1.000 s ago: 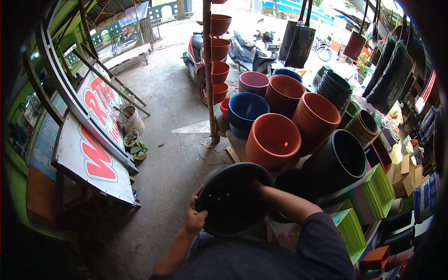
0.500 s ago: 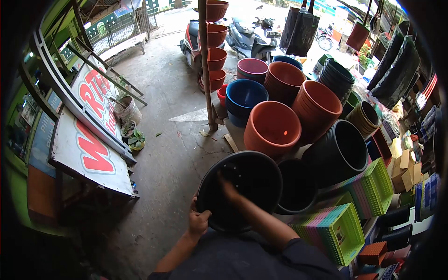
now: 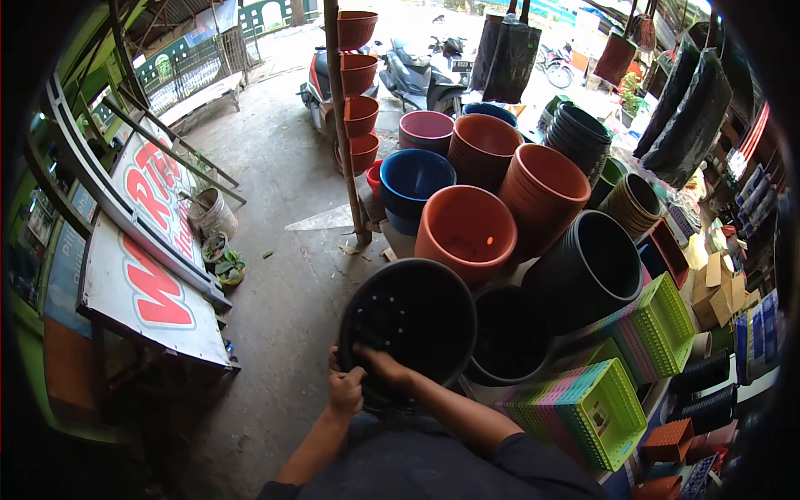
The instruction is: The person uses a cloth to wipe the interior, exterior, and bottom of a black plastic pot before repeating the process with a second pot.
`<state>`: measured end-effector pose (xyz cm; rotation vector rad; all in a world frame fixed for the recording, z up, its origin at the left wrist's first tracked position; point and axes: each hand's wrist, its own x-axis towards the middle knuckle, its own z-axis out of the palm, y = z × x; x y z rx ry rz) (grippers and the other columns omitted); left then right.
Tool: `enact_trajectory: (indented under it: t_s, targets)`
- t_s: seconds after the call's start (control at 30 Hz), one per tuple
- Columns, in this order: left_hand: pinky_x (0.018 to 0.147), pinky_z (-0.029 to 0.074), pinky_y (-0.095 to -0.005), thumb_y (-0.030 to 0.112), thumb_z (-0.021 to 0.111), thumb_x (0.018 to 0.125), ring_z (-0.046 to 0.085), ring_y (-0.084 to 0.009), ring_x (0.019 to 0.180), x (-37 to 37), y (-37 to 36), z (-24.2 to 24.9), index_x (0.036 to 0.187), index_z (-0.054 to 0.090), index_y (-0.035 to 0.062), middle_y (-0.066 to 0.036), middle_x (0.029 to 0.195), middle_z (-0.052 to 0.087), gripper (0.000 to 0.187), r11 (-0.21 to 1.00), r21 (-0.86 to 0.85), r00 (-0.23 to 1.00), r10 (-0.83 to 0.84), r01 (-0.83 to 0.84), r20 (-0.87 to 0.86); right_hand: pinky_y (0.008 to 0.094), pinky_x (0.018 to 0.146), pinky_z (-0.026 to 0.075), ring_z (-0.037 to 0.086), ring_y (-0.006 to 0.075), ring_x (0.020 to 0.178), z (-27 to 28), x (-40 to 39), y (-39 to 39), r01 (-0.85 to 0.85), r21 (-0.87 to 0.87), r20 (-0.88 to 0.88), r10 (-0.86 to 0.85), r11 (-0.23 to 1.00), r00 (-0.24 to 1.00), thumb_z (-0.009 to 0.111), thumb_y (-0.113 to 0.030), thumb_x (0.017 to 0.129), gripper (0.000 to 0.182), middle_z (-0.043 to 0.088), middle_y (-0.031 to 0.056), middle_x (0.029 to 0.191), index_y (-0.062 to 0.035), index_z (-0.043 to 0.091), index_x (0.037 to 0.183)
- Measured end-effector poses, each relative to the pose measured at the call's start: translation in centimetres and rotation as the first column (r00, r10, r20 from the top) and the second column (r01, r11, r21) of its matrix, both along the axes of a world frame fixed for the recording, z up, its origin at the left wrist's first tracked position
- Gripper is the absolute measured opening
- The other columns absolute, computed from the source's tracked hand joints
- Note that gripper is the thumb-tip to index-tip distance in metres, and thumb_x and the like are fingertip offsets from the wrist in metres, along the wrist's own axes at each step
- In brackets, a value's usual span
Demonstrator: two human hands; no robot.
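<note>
A large black plastic pot (image 3: 433,312) is tilted in front of me, its mouth facing up toward me. White light shows through several small holes in its base. My left hand (image 3: 344,390) is closed around the pot's near-left rim, thumb on the inside. Inside the pot, near that same rim, my right hand (image 3: 381,365) is open with its fingers stretched toward the left wall. Nothing shows in it; the fingertips are dim. Close by on the right stands another black pot (image 3: 510,337), and behind is an orange pot (image 3: 467,229).
Stacked orange pots (image 3: 550,179), blue pots (image 3: 417,179) and large black pots (image 3: 612,258) stand on the right. Green and pastel baskets (image 3: 612,417) lie nearer. A wooden post (image 3: 343,125) rises ahead. A lettered signboard (image 3: 150,292) leans on the left over concrete floor (image 3: 275,333).
My right hand has moved from the pot's base down toward the near-left rim. The left hand keeps its grip. The whole view has shifted slightly.
</note>
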<state>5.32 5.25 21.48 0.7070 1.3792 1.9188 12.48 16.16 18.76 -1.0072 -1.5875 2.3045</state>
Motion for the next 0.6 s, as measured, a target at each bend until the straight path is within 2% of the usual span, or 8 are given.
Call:
enact_trajectory:
  t_s: [0.03, 0.1, 0.17, 0.23, 0.3, 0.4, 0.47, 0.6]
  targets:
    - [0.086, 0.053, -0.0301, -0.017, 0.046, 0.072, 0.062, -0.0167, 0.101, -0.5, 0.2, 1.3, 0.121, 0.052, 0.0086, -0.006, 0.11, 0.063, 0.055, 1.0, 0.018, 0.968, -0.028, 0.024, 0.251, 0.0365, 0.098, 0.044, 0.058, 0.0228, 0.114, -2.6, 0.8, 0.5, -0.274, 0.265, 0.123, 0.249, 0.925, 0.961, 0.055, -0.05, 0.092, 0.06, 0.06, 0.0184, 0.126, -0.0013, 0.057, 0.127]
    - [0.087, 0.053, -0.0302, -0.017, 0.046, 0.072, 0.063, -0.0169, 0.101, -1.5, 0.3, 1.7, 0.121, 0.052, 0.0087, -0.006, 0.11, 0.062, 0.056, 0.999, 0.028, 0.963, -0.022, 0.015, 0.269, 0.0428, 0.103, 0.04, 0.049, 0.0384, 0.126, -9.8, 1.0, 2.8, -0.718, 0.206, 0.546, 0.531, 0.665, 0.648, 0.043, -0.05, 0.095, 0.059, 0.054, 0.0292, 0.13, -0.0049, 0.055, 0.132]
    - [0.088, 0.052, -0.0302, -0.017, 0.046, 0.071, 0.063, -0.0172, 0.101, -1.9, 0.3, 2.6, 0.121, 0.052, 0.0088, -0.006, 0.111, 0.062, 0.056, 0.999, 0.032, 0.959, -0.015, 0.007, 0.283, 0.0449, 0.104, 0.039, 0.046, 0.0378, 0.13, -2.2, 4.5, 5.5, -0.83, 0.471, 0.711, 0.429, 0.298, 0.557, 0.041, -0.041, 0.095, 0.052, 0.052, 0.0249, 0.136, -0.0068, 0.059, 0.13]
    - [0.093, 0.051, -0.0303, -0.018, 0.045, 0.07, 0.062, -0.0178, 0.105, -1.6, 0.5, 3.9, 0.123, 0.051, 0.0078, -0.005, 0.115, 0.06, 0.059, 0.998, 0.052, 0.955, -0.035, 0.021, 0.293, 0.0466, 0.106, 0.038, 0.046, 0.0342, 0.131, 4.1, 5.4, 7.5, -0.966, 0.156, 0.968, 0.227, -0.205, 0.108, 0.041, -0.034, 0.093, 0.05, 0.051, 0.0181, 0.14, -0.0062, 0.057, 0.132]
    - [0.099, 0.047, -0.0305, -0.02, 0.043, 0.069, 0.056, -0.0182, 0.115, -1.7, 0.3, 3.4, 0.129, 0.048, 0.0049, -0.007, 0.125, 0.055, 0.065, 0.994, 0.086, 0.972, -0.08, 0.062, 0.221, 0.0404, 0.103, 0.043, 0.055, 0.0263, 0.121, -0.5, 7.9, 10.6, -0.821, 0.232, 0.931, -0.125, -0.522, 0.342, 0.043, -0.022, 0.094, 0.041, 0.058, 0.0159, 0.13, -0.006, 0.059, 0.128]
    - [0.108, 0.04, -0.0312, -0.022, 0.041, 0.068, 0.047, -0.0187, 0.129, -2.1, 0.3, 1.7, 0.138, 0.041, 0.0022, -0.01, 0.139, 0.044, 0.073, 0.99, 0.067, 0.991, -0.128, 0.126, 0.031, 0.0405, 0.11, 0.03, 0.041, 0.0229, 0.13, 1.8, 7.6, 14.7, -0.591, 0.142, 0.805, -0.255, -0.794, 0.536, 0.041, -0.027, 0.097, 0.045, 0.048, 0.0125, 0.139, -0.0053, 0.05, 0.135]
    - [0.11, 0.038, -0.0319, -0.022, 0.041, 0.068, 0.043, -0.0188, 0.133, -1.7, -0.1, 1.2, 0.14, 0.038, 0.0023, -0.01, 0.144, 0.039, 0.077, 0.99, 0.016, 0.988, -0.137, 0.139, -0.074, 0.0405, 0.115, 0.021, 0.031, 0.0207, 0.137, 4.0, 6.3, 16.3, -0.482, 0.076, 0.742, -0.274, -0.873, 0.612, 0.039, -0.03, 0.098, 0.048, 0.041, 0.0102, 0.145, -0.0048, 0.044, 0.139]
    - [0.119, 0.019, -0.0371, -0.019, 0.043, 0.072, 0.023, -0.0235, 0.144, -1.7, 0.5, 3.4, 0.148, 0.025, 0.0039, -0.013, 0.154, 0.025, 0.081, 0.977, 0.077, 0.949, -0.211, 0.198, 0.234, 0.0406, 0.122, 0.008, 0.017, 0.0173, 0.146, 5.8, 4.7, 17.0, -0.386, 0.02, 0.699, -0.263, -0.922, 0.665, 0.037, -0.035, 0.101, 0.055, 0.031, 0.0068, 0.155, -0.004, 0.036, 0.146]
